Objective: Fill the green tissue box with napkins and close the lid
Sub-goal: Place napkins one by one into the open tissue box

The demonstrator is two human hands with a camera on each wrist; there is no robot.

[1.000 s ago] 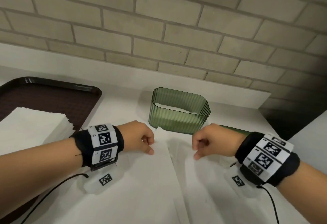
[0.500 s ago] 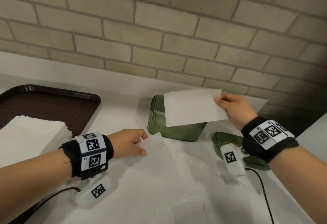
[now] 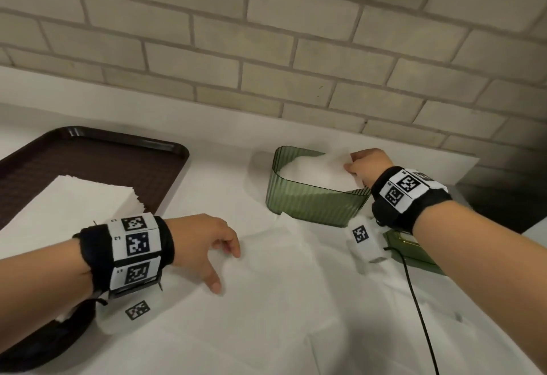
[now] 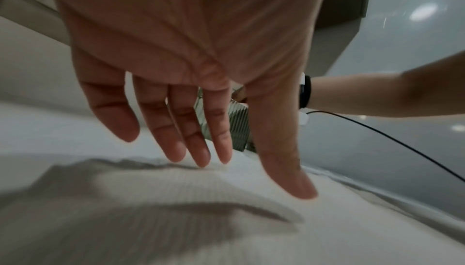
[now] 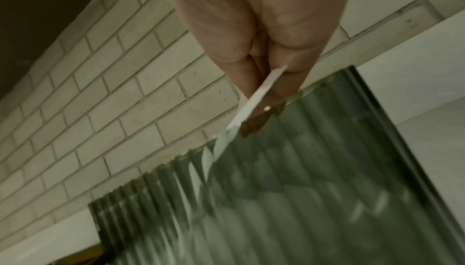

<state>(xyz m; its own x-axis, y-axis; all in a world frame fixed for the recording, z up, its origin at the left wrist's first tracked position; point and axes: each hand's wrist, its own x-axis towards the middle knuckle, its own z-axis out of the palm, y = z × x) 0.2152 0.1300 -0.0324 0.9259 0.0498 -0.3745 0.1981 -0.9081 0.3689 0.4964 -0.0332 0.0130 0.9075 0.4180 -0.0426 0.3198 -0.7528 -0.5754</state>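
Observation:
The ribbed green tissue box [image 3: 313, 206] stands open on the white counter, with white napkins inside. My right hand [image 3: 365, 167] is at its right rim and pinches a white napkin [image 3: 316, 170] that lies over the box's opening; the right wrist view shows the napkin [image 5: 254, 104] held between thumb and fingers above the box [image 5: 302, 199]. My left hand [image 3: 213, 253] hovers with relaxed, spread fingers [image 4: 201, 150] just above loose napkins [image 3: 266, 286] spread on the counter. The green lid [image 3: 414, 251] lies flat right of the box, partly hidden by my right wrist.
A brown tray [image 3: 97, 161] at the left holds a stack of white napkins [image 3: 68, 206]. A brick wall [image 3: 266, 49] rises behind the counter. A black cable [image 3: 420, 315] runs from my right wrist across the counter. A dark gap lies at the far right.
My right hand picked a napkin off the counter, lifted it over the box and has lowered it into the opening. My left hand opened and shifted slightly right above the loose napkins.

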